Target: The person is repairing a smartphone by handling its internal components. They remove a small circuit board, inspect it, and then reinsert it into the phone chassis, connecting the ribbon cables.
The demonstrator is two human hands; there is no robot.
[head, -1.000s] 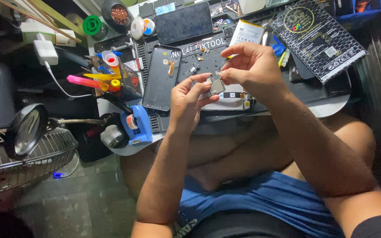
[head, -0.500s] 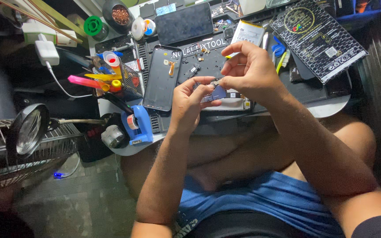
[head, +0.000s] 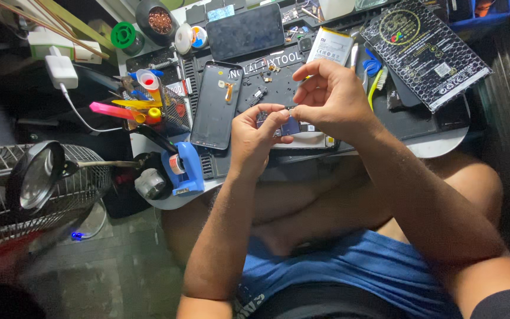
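Where the hands meet: both hands pinch one small dark phone part [head: 288,125], held just above the table's [head: 444,145] near edge.
Left hand [head: 256,137]: fingers curled, thumb and fingertips closed on the part's left end.
Right hand [head: 333,100]: thumb and forefinger closed on the part's right end, the other fingers bent loosely above (whether anything else sits in this hand cannot be told).
Just left of the hands: a dark phone screen panel [head: 215,106] lying flat on the black work mat [head: 267,80].
Behind the hands: a white phone battery [head: 329,46] and a second dark phone [head: 245,31] lying flat.
Right side of table: a black patterned flat packet [head: 426,50].
Left edge: a blue tape dispenser [head: 184,168], a white charger plug [head: 61,71], and a round magnifying lens [head: 35,177] in front of a wire fan grille [head: 84,171].
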